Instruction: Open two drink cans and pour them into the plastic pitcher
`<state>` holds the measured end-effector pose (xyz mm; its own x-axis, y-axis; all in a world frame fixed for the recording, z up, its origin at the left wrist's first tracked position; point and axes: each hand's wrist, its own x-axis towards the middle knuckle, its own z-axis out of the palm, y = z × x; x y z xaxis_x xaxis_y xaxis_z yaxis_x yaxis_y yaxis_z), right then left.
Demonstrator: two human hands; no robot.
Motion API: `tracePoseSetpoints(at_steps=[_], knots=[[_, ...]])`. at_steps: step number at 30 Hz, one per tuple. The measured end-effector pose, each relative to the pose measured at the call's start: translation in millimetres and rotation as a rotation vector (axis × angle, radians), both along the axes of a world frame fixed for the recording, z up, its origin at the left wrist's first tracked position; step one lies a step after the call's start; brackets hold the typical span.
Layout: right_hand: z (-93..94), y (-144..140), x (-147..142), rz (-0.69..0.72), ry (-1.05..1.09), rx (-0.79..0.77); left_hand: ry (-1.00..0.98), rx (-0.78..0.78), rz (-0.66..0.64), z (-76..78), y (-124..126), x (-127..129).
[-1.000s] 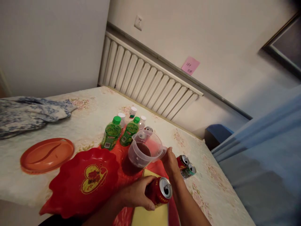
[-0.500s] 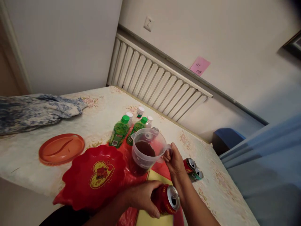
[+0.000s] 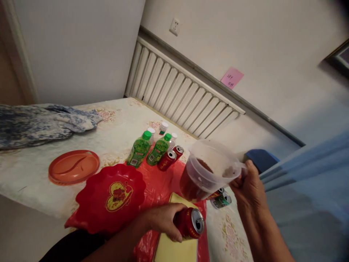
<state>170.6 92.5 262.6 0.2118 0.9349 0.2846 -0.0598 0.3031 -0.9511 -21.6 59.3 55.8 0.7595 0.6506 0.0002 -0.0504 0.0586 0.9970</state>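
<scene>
My left hand (image 3: 166,220) is wrapped round an opened red drink can (image 3: 189,223), its top tipped toward the right, above a yellow cloth or pad (image 3: 177,247). By its handle, my right hand (image 3: 249,185) grips a clear plastic measuring jug (image 3: 207,174), raised and tilted, with dark brown liquid inside. Behind the jug, an opened red can (image 3: 218,193) and a green can (image 3: 222,201) are partly covered. Two more red cans, the nearer one (image 3: 167,160) opened, stand next to green-capped bottles (image 3: 159,149).
A red scalloped tray (image 3: 89,203) with a heart design lies left of my left hand. Beyond it are an orange-red plate (image 3: 75,165) and a crumpled blue-white cloth (image 3: 46,123). Red plastic sheeting (image 3: 155,185) covers part of the flowered tablecloth (image 3: 231,233). A radiator (image 3: 180,91) runs behind.
My right hand has carried the jug to the right, off the red sheet's middle and up. The two red cans by the bottles now show. My left hand keeps its can almost in place.
</scene>
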Motion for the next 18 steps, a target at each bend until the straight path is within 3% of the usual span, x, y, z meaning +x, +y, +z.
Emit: tracePoseSetpoints(at_steps=[4,8,12,18], knots=[[25.3,-25,30,-0.106,-0.04,-0.01,-0.034,-0.009,0.017,2.9,2,1],[33.4,-52,61,-0.187,-0.153,-0.088,-0.036,0.033,0.08,3.6,9,2],[25.8,-78,90,-0.16,-0.306,-0.227,-0.085,0.008,0.112,4.7,16,7],[-0.7,-110,121,-0.039,-0.423,-0.366,-0.17,-0.059,0.107,12.4,20,6]])
